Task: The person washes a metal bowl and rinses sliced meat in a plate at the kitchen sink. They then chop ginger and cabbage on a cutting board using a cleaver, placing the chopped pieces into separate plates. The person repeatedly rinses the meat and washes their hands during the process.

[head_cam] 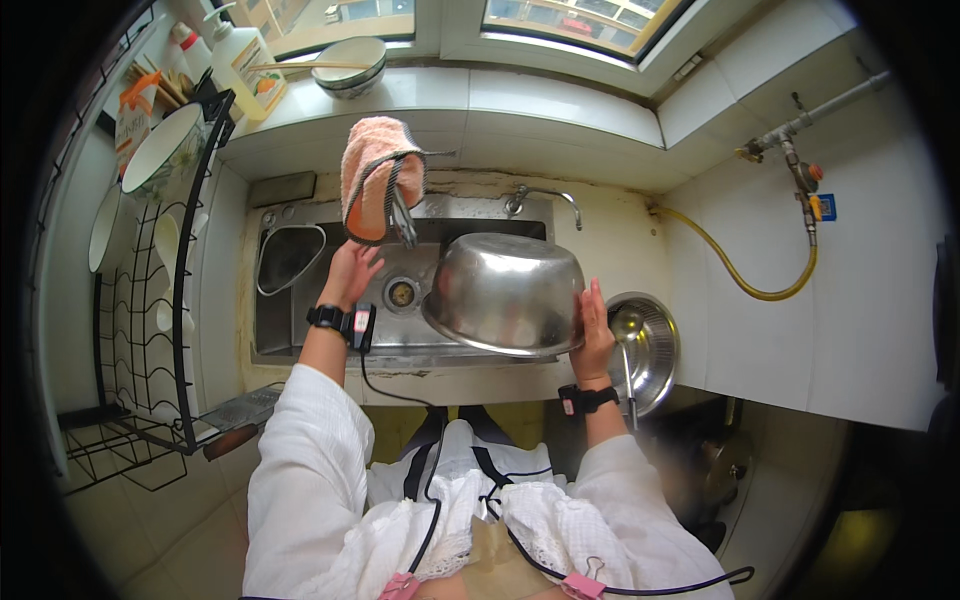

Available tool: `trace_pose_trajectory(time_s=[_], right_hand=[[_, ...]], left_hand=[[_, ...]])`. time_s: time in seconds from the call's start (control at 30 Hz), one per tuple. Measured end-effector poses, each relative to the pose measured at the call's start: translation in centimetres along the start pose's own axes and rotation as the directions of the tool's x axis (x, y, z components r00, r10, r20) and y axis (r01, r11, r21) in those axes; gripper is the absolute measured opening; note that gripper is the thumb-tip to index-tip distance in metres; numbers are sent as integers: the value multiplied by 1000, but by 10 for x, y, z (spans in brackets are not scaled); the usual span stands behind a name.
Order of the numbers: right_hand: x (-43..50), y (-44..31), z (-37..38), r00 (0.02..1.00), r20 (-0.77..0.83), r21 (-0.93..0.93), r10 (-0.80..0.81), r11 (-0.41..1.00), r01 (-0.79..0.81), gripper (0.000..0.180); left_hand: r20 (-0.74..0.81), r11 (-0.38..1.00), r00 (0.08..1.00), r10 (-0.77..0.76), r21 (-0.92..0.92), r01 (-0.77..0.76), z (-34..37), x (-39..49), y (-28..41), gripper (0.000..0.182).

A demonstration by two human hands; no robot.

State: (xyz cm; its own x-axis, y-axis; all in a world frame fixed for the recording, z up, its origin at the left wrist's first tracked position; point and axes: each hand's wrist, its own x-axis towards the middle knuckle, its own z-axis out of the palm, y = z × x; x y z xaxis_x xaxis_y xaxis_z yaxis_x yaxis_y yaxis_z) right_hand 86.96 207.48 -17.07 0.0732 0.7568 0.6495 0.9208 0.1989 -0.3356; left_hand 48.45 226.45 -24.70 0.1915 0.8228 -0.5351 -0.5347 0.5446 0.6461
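Over the stainless steel sink (360, 330), a large metal basin (510, 292) is tilted with its base up and away from me. My right hand (592, 330) grips the basin at its right side. My left hand (354, 271) is raised over the left part of the sink, fingers apart, just below a pink cloth with striped edging (375, 169). The cloth hangs beyond the fingertips, and whether they touch it cannot be told. The sink drain (402, 293) shows between my left hand and the basin.
A chrome faucet (544, 199) stands behind the basin. Right of the sink, a metal bowl (660, 352) holds a ladle (628, 330). A black wire dish rack (180, 300) with bowls is at left. Stacked bowls (352, 67) and a soap bottle (244, 64) sit on the sill. A yellow hose (735, 277) hangs at right.
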Motion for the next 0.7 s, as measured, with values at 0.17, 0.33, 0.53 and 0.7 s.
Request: trace_pose_trajectory(time_s=[0.17,0.33,0.53,0.7], right_hand=[[22,-4,-27,977,-39,217,209,956,-196,46],[26,50,-42,829,-109,393,549,789,-471,37],[37,153,-55,561,-100,297,822,562,-772,28],[27,184,-44,321,88,557,943,221,-801,24]], left_hand=[[10,994,1000,-18,108,17,-6,-41,-14,55],[22,956,999,-44,292,35,-14,-90,-20,50],[77,847,992,96,517,-122,-19,-141,-14,30],[103,799,972,212,554,-233,-2,-179,-12,25]])
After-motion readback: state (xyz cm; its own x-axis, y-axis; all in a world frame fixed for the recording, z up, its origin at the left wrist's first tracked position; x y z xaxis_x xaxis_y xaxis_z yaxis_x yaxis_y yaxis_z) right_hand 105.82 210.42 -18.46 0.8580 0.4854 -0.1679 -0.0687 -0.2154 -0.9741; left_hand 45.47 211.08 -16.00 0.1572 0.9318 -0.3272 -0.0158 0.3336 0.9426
